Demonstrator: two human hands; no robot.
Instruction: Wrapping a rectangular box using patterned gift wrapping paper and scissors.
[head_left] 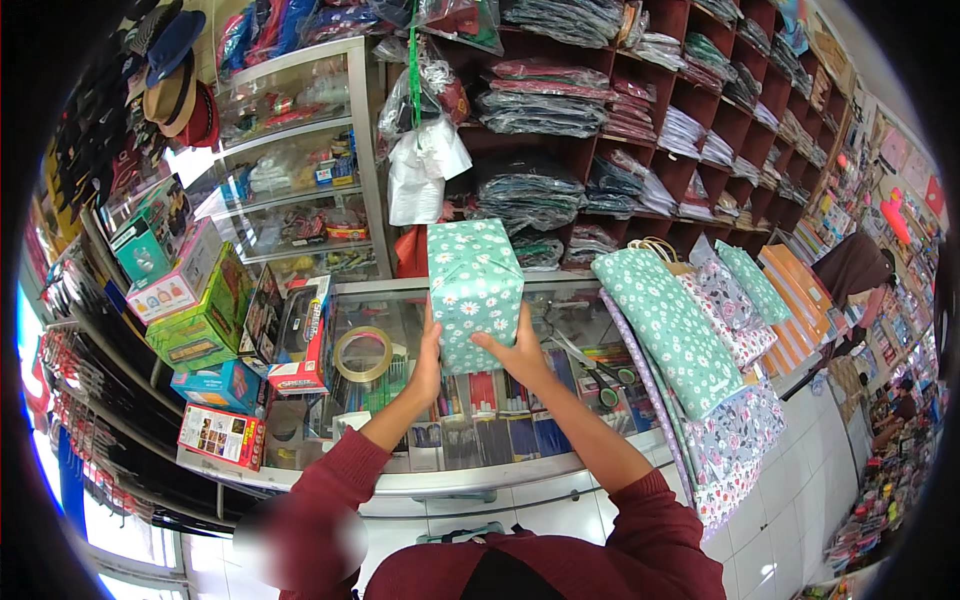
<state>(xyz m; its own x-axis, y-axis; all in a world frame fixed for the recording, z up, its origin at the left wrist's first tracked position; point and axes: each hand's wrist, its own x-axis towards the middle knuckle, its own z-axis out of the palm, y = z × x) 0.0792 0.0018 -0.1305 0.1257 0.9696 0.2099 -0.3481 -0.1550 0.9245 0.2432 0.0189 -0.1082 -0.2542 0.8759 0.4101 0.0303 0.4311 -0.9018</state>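
Between my two hands I hold a gift-wrapped box [475, 290], covered in mint-green paper with white daisies. It is held up over the glass display counter [400, 482]. My left hand [428, 355] presses along its left side. My right hand [517, 353] grips the lower right, with the thumb across the front face. A folded flap of paper shows on the upper part; the underside is hidden. A roll of clear tape [363, 354] lies on the glass left of my hands. Black-handled scissors [606, 390] rest to the right.
Boxed toys [205, 310] are stacked at the counter's left end. Wrapped packages [665, 325] and patterned paper sheets [740, 430] cover the right end. Behind stand a glass cabinet [290, 150] and shelves of bagged clothes [545, 100]. White bags [418, 180] hang above the counter's back edge.
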